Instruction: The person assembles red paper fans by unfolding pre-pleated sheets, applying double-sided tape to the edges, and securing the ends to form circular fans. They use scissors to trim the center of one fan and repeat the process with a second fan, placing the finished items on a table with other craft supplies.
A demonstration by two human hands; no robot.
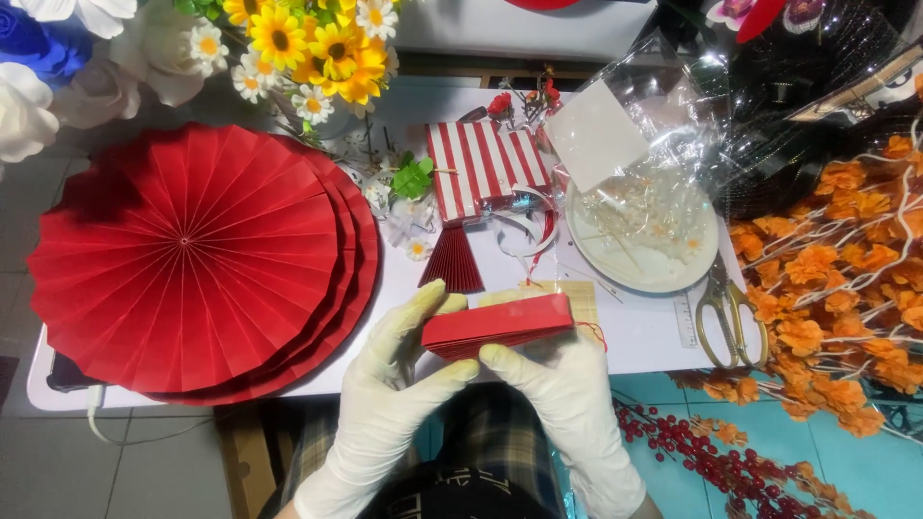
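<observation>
Both my hands wear pale rubber gloves and together grip a folded red pleated paper fan [498, 325] just past the table's near edge. My left hand [399, 360] pinches its left end, thumb below and fingers on top. My right hand [562, 380] supports its right end from beneath. A thin red thread hangs at the fan's right end. Beyond it lies a small closed dark red pleated fan [454, 259] and a red-and-white striped pleated paper [486, 168].
Large open red paper fans [192, 255] are stacked at left. A white plate [642, 240] under clear cellophane sits at right, gold scissors [728, 309] beside it. Artificial flowers crowd the back left, orange blossom branches [836, 279] the right, red berry sprigs [716, 461] lower right.
</observation>
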